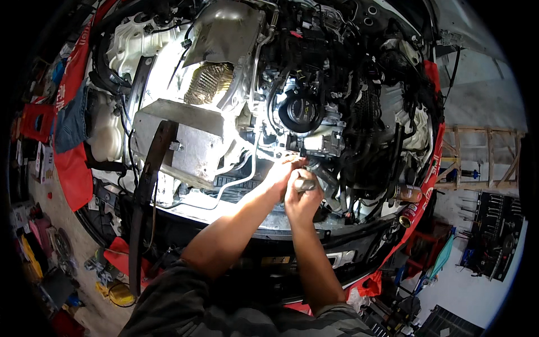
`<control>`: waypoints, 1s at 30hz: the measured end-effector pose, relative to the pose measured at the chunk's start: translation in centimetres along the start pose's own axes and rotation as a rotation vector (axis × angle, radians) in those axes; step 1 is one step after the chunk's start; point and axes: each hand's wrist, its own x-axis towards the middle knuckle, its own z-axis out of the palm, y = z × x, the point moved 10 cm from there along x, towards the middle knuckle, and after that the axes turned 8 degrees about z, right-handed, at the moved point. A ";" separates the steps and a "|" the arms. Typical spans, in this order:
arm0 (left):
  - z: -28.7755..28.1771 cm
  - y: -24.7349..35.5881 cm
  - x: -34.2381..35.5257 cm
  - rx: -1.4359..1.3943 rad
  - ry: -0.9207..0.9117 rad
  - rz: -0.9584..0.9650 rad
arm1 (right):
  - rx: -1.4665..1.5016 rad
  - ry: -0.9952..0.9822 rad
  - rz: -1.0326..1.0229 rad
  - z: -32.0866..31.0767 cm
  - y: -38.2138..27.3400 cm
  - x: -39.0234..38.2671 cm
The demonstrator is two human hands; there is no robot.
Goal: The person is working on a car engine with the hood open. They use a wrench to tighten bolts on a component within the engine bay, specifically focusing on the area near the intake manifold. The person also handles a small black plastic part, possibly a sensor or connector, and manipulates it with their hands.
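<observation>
Both my arms reach over the front of a car into its open engine bay. My right hand point(303, 203) is wrapped round a hand tool with a rounded grey handle end point(305, 184); its working tip is hidden. Just left of it and touching or nearly so, my left hand point(284, 173) has its fingers bent together at the front of the engine. What those fingers pinch, if anything, is out of sight. Directly beyond the hands is a round black cap point(302, 111), with a pale metal housing point(324, 144) to its right. A dark hose point(324, 173) runs close beside my right hand.
A dark bar point(147, 208) stands across the bay's left front, near a metal shield point(185, 135). Spray cans point(409, 193) lie at the right edge on a red fender cover point(435, 168). Tools hang on a wall panel point(491, 236); a wooden frame point(483, 157) stands nearby.
</observation>
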 end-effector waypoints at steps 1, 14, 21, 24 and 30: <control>0.0 0.3 -0.3 0.141 0.050 -0.033 | 0.147 0.022 0.173 0.2 2.1 -0.3; 0.3 1.2 -1.1 0.187 0.174 0.037 | 0.474 -0.124 0.460 0.6 4.2 -0.7; -0.2 0.5 -0.6 0.189 0.229 0.064 | 0.576 0.020 0.922 1.1 11.2 -1.5; 0.0 0.7 -0.6 0.263 0.205 0.100 | 1.571 -0.047 1.614 5.8 13.9 -6.2; -1.2 0.4 0.1 0.319 0.156 0.090 | 0.914 -0.022 1.049 2.1 10.2 -2.0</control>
